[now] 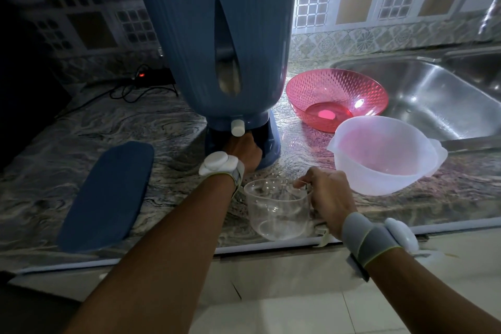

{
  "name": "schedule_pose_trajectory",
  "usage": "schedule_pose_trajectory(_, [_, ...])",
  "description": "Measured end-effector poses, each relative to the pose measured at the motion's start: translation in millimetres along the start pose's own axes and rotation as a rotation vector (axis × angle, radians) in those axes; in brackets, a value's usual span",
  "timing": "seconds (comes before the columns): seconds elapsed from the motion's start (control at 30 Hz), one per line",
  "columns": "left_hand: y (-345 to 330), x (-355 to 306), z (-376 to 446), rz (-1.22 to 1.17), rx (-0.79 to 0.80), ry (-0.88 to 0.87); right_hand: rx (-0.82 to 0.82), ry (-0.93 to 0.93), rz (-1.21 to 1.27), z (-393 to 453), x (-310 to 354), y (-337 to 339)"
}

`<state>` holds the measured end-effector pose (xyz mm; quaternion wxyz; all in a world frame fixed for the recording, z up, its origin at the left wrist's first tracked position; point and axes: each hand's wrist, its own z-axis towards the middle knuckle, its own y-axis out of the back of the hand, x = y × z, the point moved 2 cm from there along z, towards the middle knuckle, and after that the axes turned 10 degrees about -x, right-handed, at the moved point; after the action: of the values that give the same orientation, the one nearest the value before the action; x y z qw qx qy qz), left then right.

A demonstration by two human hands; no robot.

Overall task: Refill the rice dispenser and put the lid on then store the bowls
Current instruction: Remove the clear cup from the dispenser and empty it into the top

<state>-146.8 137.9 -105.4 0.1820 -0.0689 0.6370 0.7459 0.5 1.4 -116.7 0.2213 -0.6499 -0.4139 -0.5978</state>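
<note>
Head view: left hand [242,151] reaching into the recess at the foot of the blue rice dispenser [214,35], right hand [329,199] gripping the clear cup [278,209].

Left fingers hidden inside the recess below the white knob [237,127], so impossible to tell whether spread or curled round anything; right fingers curled round the cup's handle side, thumb over the rim, cup looking empty and standing on the marbled counter [108,122] near its front edge. Dispenser's blue lid [108,195] lying flat on the counter to the left, not yet on. Red bowl [336,97] and white bowl [385,154] empty beside the sink [433,95], touching or overlapping. Probably refill finished and the cup's slot being handled; next likely sliding the cup back under the knob, then lifting the lid onto the top, out of sight above.
</note>
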Motion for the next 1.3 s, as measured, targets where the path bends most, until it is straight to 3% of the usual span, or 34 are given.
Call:
schedule_pose_trajectory(0.23, [-2.7,-8.4,3.5,0.043,-0.013,-0.079,0.019,-0.004,-0.006,7.6,-0.8,-5.2])
schedule_pose_trajectory(0.57, [4.4,-5.8,-8.2,0.146,0.003,-0.339,0.020,-0.015,0.008,10.8,-1.3,-7.4])
schedule_pose_trajectory(0.87, [6.9,-2.9,-30.1,0.144,0.177,-0.388,0.025,-0.008,0.044,-3.0,-3.7,0.4])
schedule_pose_trajectory(1.3, [13.9,5.7,-89.0,0.032,0.205,-0.373,-0.007,0.039,-0.047,-27.0,-6.6,27.1])
